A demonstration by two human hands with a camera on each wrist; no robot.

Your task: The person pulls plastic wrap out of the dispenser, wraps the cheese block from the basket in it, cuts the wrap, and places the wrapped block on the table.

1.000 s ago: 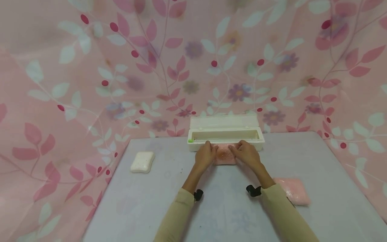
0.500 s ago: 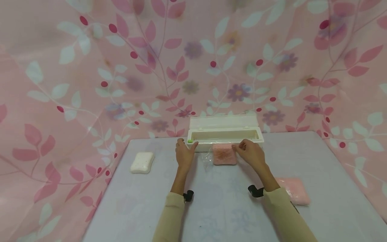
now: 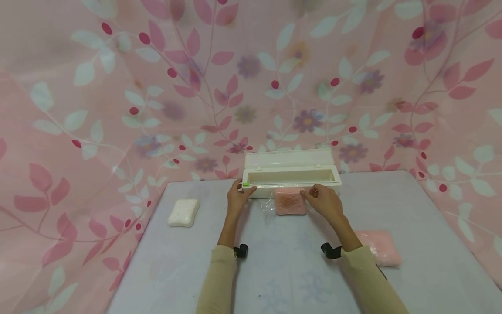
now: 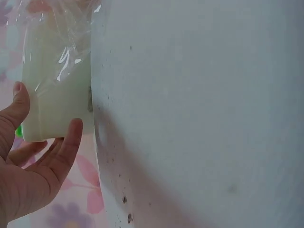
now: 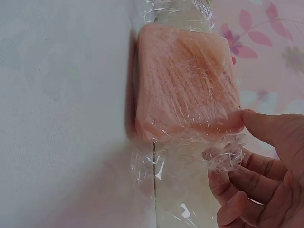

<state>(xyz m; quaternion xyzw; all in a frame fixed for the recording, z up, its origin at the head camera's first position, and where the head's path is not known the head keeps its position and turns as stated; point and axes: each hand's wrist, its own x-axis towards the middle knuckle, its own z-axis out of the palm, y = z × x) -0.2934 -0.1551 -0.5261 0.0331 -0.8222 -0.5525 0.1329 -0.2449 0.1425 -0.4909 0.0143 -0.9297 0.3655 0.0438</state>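
A long white plastic wrap dispenser (image 3: 292,176) stands at the back of the table with its lid raised. Against its front leans a pink bar (image 3: 290,201), probably soap, covered in clear plastic wrap (image 5: 190,161). My left hand (image 3: 237,198) holds the dispenser's left end, its thumb at the top front edge and fingers around the end face (image 4: 57,111). At the bar's right side, my right hand (image 3: 324,201) pinches bunched wrap; in the right wrist view its thumb touches the bar's corner. Loose wrap also spreads left of the bar.
A white bar (image 3: 184,213) with curved-in sides lies at the table's left. Another pink bar (image 3: 380,248), also wrapped, lies to the right, partly behind the right sleeve. A flowered pink curtain (image 3: 251,87) hangs close behind the dispenser.
My left hand has let go of the pink bar's left side and moved left to the dispenser's end, where its fingers have closed in. The right hand stays at the bar's right side.
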